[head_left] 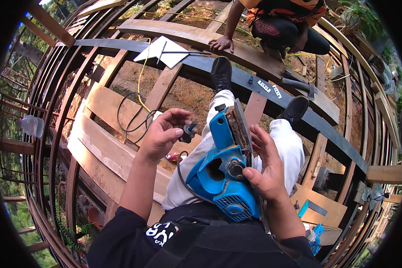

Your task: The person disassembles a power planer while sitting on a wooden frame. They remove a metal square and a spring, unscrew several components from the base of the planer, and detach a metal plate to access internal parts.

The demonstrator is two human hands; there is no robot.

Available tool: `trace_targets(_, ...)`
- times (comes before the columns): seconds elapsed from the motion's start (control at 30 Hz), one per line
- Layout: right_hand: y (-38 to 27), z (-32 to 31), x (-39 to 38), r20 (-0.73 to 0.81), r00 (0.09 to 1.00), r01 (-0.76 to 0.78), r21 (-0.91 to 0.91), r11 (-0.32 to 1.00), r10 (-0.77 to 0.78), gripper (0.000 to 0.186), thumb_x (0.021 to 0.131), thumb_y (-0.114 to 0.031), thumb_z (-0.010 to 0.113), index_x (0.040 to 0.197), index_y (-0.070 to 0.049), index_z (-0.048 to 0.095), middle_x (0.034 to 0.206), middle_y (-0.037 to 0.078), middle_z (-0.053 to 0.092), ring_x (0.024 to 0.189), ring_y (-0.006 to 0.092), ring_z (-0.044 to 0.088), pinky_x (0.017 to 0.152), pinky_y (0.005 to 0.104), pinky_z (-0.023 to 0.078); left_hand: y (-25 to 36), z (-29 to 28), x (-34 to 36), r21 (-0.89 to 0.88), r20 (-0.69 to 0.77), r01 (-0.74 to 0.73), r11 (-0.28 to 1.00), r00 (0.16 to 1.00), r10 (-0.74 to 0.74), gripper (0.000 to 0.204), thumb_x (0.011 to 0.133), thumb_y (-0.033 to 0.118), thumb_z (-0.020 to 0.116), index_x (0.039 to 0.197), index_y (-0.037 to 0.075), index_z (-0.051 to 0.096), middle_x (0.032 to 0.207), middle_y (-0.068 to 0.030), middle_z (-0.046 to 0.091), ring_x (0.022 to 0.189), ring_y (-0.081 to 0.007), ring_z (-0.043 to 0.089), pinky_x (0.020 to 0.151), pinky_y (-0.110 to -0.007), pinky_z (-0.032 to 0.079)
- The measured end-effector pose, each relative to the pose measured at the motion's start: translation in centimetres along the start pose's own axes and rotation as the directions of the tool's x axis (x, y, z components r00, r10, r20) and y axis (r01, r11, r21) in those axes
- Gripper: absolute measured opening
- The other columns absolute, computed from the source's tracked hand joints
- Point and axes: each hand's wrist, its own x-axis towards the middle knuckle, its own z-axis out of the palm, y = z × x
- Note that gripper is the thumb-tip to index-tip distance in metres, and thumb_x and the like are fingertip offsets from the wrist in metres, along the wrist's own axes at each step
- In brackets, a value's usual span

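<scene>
A blue electric hand planer (223, 156) rests on its side across my lap, its flat metal base facing right. My right hand (270, 172) is closed on it, with the thumb beside a round dark part on the body and the fingers along the base. My left hand (165, 134) is raised to the left of the planer, apart from it. Between its thumb and fingers it pinches a small dark knob (189, 131) with a short stub sticking up. A dark power cord (179, 172) curves along the planer's left side.
Wooden beams and dark metal bars form an open frame over bare ground. A person's hand (221, 43) leans on a far plank. White sheet (167, 52), hammer-like tool (297, 85), turquoise-handled blade (316, 207), another blue tool (316, 236) and yellow cord (140, 85) lie around.
</scene>
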Motion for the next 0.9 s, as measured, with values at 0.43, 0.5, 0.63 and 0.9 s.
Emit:
trace_targets(0.43, -7.7, 2.2, 4.3, 0.005, 0.637, 0.671, -0.495, 0.551, -0.771, 0.062, 0.068, -0.028, 0.088, 0.112, 0.000, 0.054, 0.096, 0.017, 0.063, 0.079, 0.0300, 0.064, 0.065, 0.0364, 0.052, 4.6, 14.7, 0.3, -0.097, 0.048, -0.326, 0.940, 0.942, 0.331, 0.075, 0.079, 0.022, 0.080, 0.139, 0.004, 0.038, 0.114, -0.0101, 0.056, 0.120, -0.0336, 0.057, 0.102, -0.044, 0.049)
trace_targets(0.5, -8.0, 2.0, 4.1, -0.015, 0.630, 0.666, -0.503, 0.550, -0.776, 0.061, 0.067, -0.025, 0.088, 0.111, 0.001, 0.054, 0.096, 0.018, 0.063, 0.078, 0.0304, 0.064, 0.065, 0.0366, 0.052, 4.5, 15.1, 0.2, -0.173, 0.134, -0.326, 0.930, 0.927, 0.350, 0.065, 0.084, 0.006, 0.073, 0.138, 0.003, 0.037, 0.113, -0.0070, 0.052, 0.125, -0.0300, 0.053, 0.105, -0.040, 0.045)
trace_targets(0.63, -7.3, 2.2, 3.2, -0.078, 0.655, 0.627, -0.499, 0.598, -0.752, 0.058, 0.066, -0.016, 0.088, 0.110, 0.001, 0.054, 0.095, 0.020, 0.064, 0.079, 0.0312, 0.065, 0.066, 0.0365, 0.054, 3.6, 15.5, -0.3, -0.099, 0.057, -0.250, 0.963, 0.965, 0.256, 0.073, 0.080, 0.018, 0.079, 0.138, 0.003, 0.037, 0.122, -0.0103, 0.054, 0.124, -0.0326, 0.055, 0.106, -0.044, 0.046)
trace_targets(0.9, -5.9, 2.6, 2.7, -0.220, 0.654, 0.627, -0.378, 0.681, -0.724, 0.057, 0.065, -0.015, 0.088, 0.108, 0.000, 0.052, 0.096, 0.020, 0.064, 0.081, 0.0302, 0.066, 0.069, 0.0346, 0.054, 2.6, 16.3, -0.7, -0.304, 0.060, -0.231, 0.924, 0.964, 0.261, 0.059, 0.087, 0.005, 0.070, 0.136, 0.005, 0.038, 0.114, -0.0081, 0.049, 0.130, -0.0317, 0.048, 0.105, -0.042, 0.046)
